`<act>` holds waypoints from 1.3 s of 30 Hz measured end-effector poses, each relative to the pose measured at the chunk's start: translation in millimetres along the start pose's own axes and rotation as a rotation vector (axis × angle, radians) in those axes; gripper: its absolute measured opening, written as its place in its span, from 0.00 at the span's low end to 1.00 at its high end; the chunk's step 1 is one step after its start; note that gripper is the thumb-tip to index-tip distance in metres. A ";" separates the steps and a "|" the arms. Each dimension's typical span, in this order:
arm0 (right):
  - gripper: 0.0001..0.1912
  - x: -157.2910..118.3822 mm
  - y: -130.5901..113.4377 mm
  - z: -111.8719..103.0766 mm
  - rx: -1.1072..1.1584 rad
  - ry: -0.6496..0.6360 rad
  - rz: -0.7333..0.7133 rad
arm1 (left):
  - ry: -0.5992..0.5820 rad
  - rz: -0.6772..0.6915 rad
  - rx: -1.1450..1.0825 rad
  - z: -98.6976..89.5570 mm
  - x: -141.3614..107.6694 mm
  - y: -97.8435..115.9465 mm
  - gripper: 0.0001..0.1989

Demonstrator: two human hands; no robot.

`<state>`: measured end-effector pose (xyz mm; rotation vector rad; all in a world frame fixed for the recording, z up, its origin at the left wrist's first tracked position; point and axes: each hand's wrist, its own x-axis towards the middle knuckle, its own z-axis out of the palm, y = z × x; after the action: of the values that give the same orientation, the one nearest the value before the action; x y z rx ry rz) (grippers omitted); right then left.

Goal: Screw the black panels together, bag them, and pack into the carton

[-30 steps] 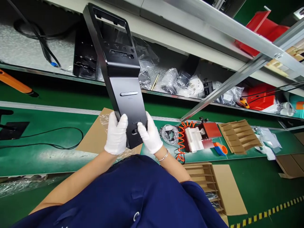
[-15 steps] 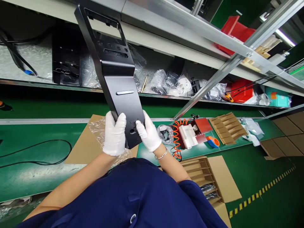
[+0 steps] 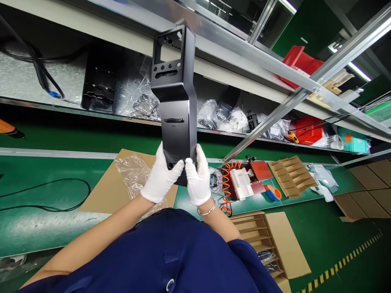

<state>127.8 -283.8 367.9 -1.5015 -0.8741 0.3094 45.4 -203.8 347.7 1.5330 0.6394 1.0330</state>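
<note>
From my remote station I locate the housing (image 3: 175, 138) between my left grip (image 3: 161, 177) and right grip (image 3: 198, 179), over the worktop (image 3: 45, 169). To the left, I note a cardboard sheet (image 3: 105, 187) on the worktop, plastic film (image 3: 131, 171) upon it; a cable (image 3: 89, 189) lies farther left. To the right I read, in order: hose (image 3: 225, 187), fixture (image 3: 242, 183), tape dispenser (image 3: 273, 193), divider (image 3: 291, 177). Behind, a shelf (image 3: 30, 77) carries bags (image 3: 236, 120). In front, at right, sits a carton (image 3: 287, 244).

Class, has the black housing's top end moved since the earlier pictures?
Yes: the black housing has swung its top end rightward, towards the slanted metal post.
</note>
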 end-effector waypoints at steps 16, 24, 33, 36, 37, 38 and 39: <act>0.39 6.7 16.2 -0.7 0.041 -0.096 0.086 | 0.075 0.006 -0.009 1.0 -5.9 -23.3 0.34; 0.41 5.0 21.8 -0.5 0.061 -0.107 0.145 | 0.021 -0.090 -0.047 -2.0 -8.6 -27.4 0.39; 0.42 7.1 20.7 0.5 0.122 -0.106 0.156 | 0.016 -0.071 -0.029 -11.7 -10.3 -20.7 0.35; 0.41 8.2 10.2 -4.8 0.181 -0.101 0.180 | -0.025 -0.072 -0.091 -19.6 -12.8 -6.2 0.30; 0.40 7.9 6.0 -6.8 0.190 -0.098 0.181 | -0.019 -0.072 -0.107 -21.6 -14.2 -2.2 0.29; 0.39 7.3 1.8 -8.8 0.198 -0.095 0.180 | -0.004 -0.070 -0.120 -23.2 -15.7 0.7 0.29; 0.38 6.5 -2.1 -10.7 0.206 -0.094 0.179 | 0.011 -0.066 -0.124 -24.3 -17.2 2.6 0.29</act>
<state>138.5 -287.4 373.5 -1.3832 -0.7577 0.5882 15.8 -207.1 345.5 1.3901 0.6182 1.0129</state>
